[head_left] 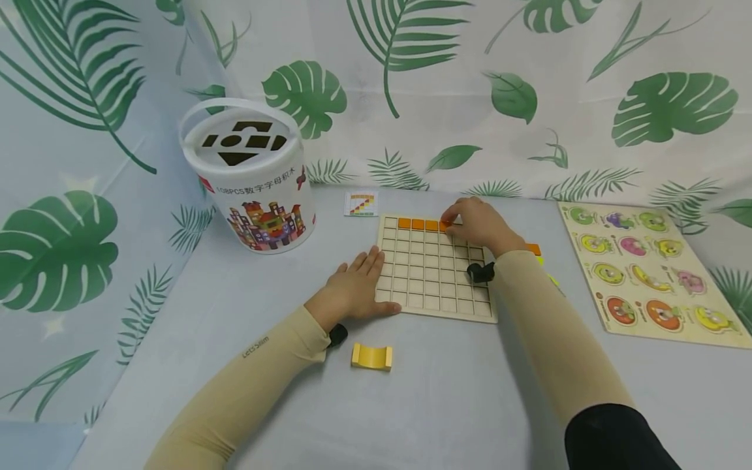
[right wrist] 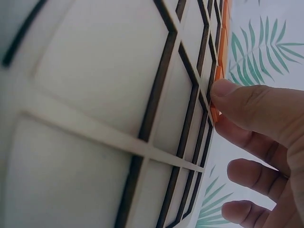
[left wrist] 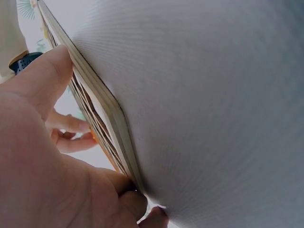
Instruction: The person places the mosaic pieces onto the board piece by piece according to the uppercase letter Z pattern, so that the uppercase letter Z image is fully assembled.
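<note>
Sleeves: two beige sleeves enter from the lower edge of the head view, the right one ending in a black cuff at the lower right corner.

Yellow block [head_left: 371, 356]: curved piece, lying on the desk [head_left: 446, 398] just below the left wrist, lower centre of the frame, apart from both hands.

Left hand [head_left: 354, 290]: lies flat, fingers straight and together, resting on the left edge of the grid board [head_left: 436, 269]. In the left wrist view the thumb [left wrist: 45, 78] presses against the side of the board [left wrist: 102, 111]. Grip: spread flat, holding nothing.

Grid board: pale wooden square tray divided into small cells, centre of the frame, flat on the desk. Its top row carries a run of orange tiles [head_left: 418, 224] starting from the second cell on the left.

Right hand [head_left: 477, 224]: at the top edge of the board, fingers curled, fingertips pinching an orange tile [head_left: 446, 226] at the right end of that run. The right wrist view shows the thumb [right wrist: 247, 102] set against the orange tile [right wrist: 214, 113] at the board's rim. Grip: pinching the tile, which sits directly under the fingertips, in the top row.

Further orange and yellow pieces [head_left: 537, 254]: partly hidden behind the right forearm, right of the board.

Bucket [head_left: 252, 186]: white, round, with handle and shaped slots in the lid, upper left.

Pattern card [head_left: 361, 203]: small, between bucket and board.

Fruit puzzle [head_left: 646, 271]: wooden board with coloured pieces, right side.

Backdrop: white cloth with green leaves.
</note>
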The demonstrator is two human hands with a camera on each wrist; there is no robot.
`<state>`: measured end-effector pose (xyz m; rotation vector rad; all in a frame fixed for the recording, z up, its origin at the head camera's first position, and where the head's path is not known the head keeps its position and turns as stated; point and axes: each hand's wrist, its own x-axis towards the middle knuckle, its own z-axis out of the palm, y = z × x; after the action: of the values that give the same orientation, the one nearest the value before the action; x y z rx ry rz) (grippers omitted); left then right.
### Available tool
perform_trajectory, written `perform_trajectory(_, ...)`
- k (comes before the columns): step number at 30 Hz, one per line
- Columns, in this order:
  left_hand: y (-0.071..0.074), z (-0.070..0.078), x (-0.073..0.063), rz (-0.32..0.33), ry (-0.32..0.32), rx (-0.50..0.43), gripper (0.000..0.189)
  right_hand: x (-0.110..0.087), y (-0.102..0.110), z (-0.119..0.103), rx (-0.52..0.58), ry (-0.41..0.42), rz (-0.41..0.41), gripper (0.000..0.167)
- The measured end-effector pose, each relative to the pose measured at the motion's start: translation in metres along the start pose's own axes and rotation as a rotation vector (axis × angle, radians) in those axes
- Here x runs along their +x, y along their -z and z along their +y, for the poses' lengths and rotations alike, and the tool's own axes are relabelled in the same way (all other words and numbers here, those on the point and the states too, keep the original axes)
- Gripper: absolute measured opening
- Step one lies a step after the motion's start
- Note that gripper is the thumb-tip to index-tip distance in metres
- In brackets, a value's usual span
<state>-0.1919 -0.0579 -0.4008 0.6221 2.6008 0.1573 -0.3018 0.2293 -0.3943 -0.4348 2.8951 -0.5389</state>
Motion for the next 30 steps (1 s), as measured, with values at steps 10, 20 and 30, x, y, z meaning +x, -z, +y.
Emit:
perform_trajectory(10, -0.001, 0.0, 0.002, -0.011, 0.004, 0.002, 0.114, -0.015, 0.007, 0.011, -0.009, -0.013, 0.006, 0.031)
perform_trajectory(20, 0.001, 0.001, -0.001, -0.019, 0.004, -0.013, 0.114, -0.041, 0.014, 0.038, -0.05, -0.065, 0.022, 0.032)
perform_trajectory(30, 0.0, 0.001, 0.001, -0.018, 0.003, -0.007, 0.114, -0.071, 0.027, 0.078, -0.06, -0.144, 0.003, 0.033)
